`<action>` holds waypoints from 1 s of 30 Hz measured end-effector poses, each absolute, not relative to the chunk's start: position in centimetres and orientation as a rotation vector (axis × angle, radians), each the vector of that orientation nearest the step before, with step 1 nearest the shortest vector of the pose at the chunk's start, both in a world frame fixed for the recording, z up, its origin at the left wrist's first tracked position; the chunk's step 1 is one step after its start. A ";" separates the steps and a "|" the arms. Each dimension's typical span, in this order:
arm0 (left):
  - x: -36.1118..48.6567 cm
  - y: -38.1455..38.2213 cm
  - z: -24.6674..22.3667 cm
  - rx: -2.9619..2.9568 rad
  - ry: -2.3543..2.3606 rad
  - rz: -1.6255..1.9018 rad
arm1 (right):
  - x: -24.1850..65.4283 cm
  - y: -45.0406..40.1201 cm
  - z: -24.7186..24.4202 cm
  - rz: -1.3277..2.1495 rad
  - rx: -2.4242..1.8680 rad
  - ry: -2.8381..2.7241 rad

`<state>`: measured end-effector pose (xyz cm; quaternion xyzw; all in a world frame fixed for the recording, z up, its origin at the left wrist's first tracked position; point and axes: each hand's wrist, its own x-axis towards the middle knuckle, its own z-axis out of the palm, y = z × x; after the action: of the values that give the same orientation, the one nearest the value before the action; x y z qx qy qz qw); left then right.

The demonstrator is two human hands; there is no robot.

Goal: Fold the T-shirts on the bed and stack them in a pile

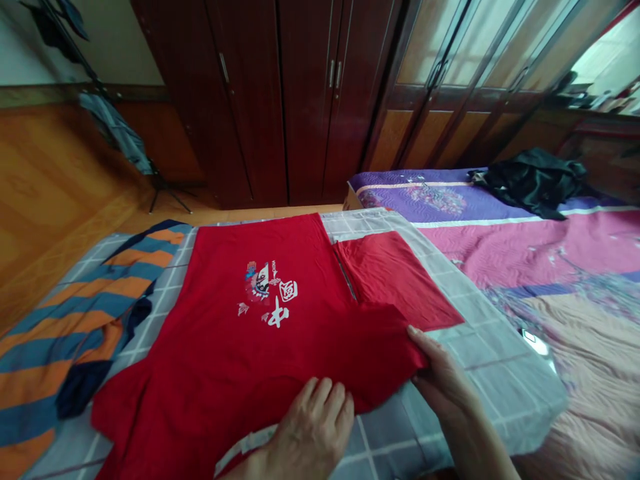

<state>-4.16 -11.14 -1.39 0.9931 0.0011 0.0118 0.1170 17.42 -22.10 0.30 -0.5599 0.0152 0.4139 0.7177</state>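
Note:
A red T-shirt (225, 360) lies spread on a grey checked cloth, its collar toward me and its white and coloured print facing up. My right hand (445, 377) pinches the end of one sleeve between thumb and fingers. Beside the collar, at the shoulder, my left hand (315, 423) is closed with bent fingers on the fabric; its thumb is hidden. A folded red garment (400, 277) lies beyond the sleeve, against the T-shirt's right side.
An orange and blue striped shirt (100, 300) lies at the left on the checked cloth (500, 380). To the right is a bed (450, 200) with patterned covers and a black garment (537, 180). Dark red wardrobes (310, 100) line the back, beside a clothes stand (160, 183).

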 end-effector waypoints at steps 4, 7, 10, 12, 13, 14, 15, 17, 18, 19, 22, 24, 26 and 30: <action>-3.3 -10.9 -1.1 2.586 0.180 -0.037 | 17.8 -22.2 0.6 0.923 -1.239 0.028; -3.4 -10.7 -0.8 2.499 0.210 -0.048 | 17.9 -22.7 0.6 0.928 -1.267 0.030; -3.4 -10.4 -0.4 2.499 -0.022 -0.121 | 17.9 -23.1 0.3 0.924 -1.292 0.040; -3.1 -10.1 -0.1 2.505 -0.065 -0.092 | 17.8 -23.4 0.2 0.918 -1.294 0.044; -2.9 -9.9 0.0 2.529 -0.051 -0.058 | 17.9 -23.5 0.2 0.916 -1.297 0.041; -2.6 -9.9 -0.1 2.560 -0.029 -0.032 | 17.9 -23.5 0.3 0.915 -1.303 0.032; -2.3 -9.9 -0.4 2.591 -0.023 -0.021 | 17.9 -23.5 0.5 0.915 -1.313 0.020; -1.9 -10.1 -1.5 2.607 -0.097 -0.045 | 17.8 -23.3 1.1 0.912 -1.334 -0.002; -1.7 -10.2 -2.2 2.598 -0.140 -0.051 | 17.5 -23.0 1.4 0.908 -1.338 -0.007; -1.6 -10.3 -2.9 2.583 -0.171 -0.045 | 17.2 -22.6 1.8 0.904 -1.342 -0.013; -1.4 -10.2 -3.5 2.478 -0.202 -0.033 | 15.6 -20.5 3.0 0.890 -1.365 -0.074; -1.6 -9.7 -2.5 2.385 -0.184 -0.077 | 14.4 -18.6 3.5 0.914 -1.370 -0.178; -1.9 -8.9 -0.7 2.312 -0.151 -0.143 | 13.6 -16.6 3.9 0.993 -1.366 -0.336; -3.1 -7.4 2.0 2.242 -0.030 -0.194 | 15.2 -13.7 4.3 0.895 -1.576 -0.730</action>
<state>-3.14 -7.44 2.01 0.8990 -0.0122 -0.0776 0.4309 15.19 -13.68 4.27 -0.6686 -0.3094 0.3797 0.5595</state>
